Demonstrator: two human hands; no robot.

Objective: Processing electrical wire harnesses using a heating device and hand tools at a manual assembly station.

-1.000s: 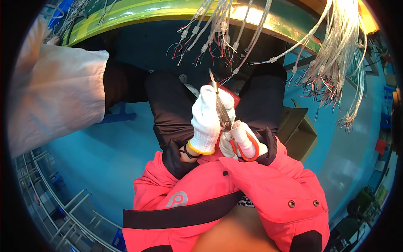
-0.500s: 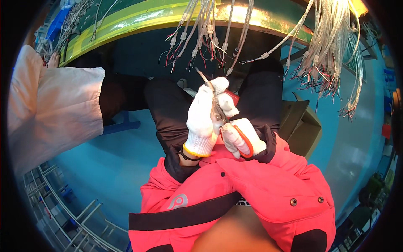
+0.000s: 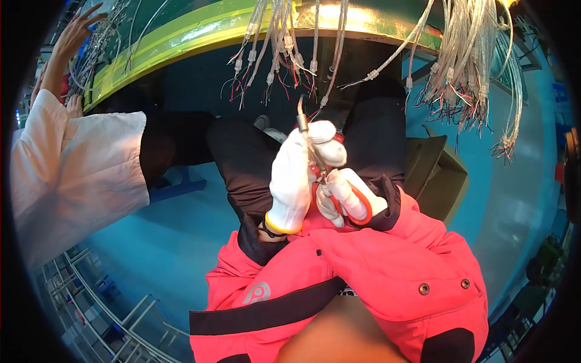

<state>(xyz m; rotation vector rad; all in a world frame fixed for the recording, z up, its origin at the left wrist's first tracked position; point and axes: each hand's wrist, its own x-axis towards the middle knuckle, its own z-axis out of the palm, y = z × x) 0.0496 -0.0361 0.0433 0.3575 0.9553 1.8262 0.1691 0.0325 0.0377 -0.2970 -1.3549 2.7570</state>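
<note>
In its white glove with a yellow cuff, my left hand (image 3: 293, 172) is closed around a cable (image 3: 302, 123). The cable shows a dark sleeve and a thin pale end that points up past the fingertips. My right hand (image 3: 345, 196), also gloved in white, grips red-handled scissors (image 3: 363, 209) with its fingers in the loops. The scissors meet the cable just below my left fingers. Their blades are partly hidden by the gloves. Something red (image 3: 339, 138) shows behind my left fingers, its kind unclear.
Bundles of clear-jacketed cables (image 3: 463, 66) with bared coloured wires hang over the green table edge (image 3: 200, 30). An open cardboard box (image 3: 439, 181) stands on the floor to the right. A co-worker in a pale sleeve (image 3: 91, 163) sits at the left, one bare hand (image 3: 75, 30) raised.
The scissors' loops have opened wider in my right hand. The cable in my left hand has turned more upright. At the left, the co-worker's hand has risen.
</note>
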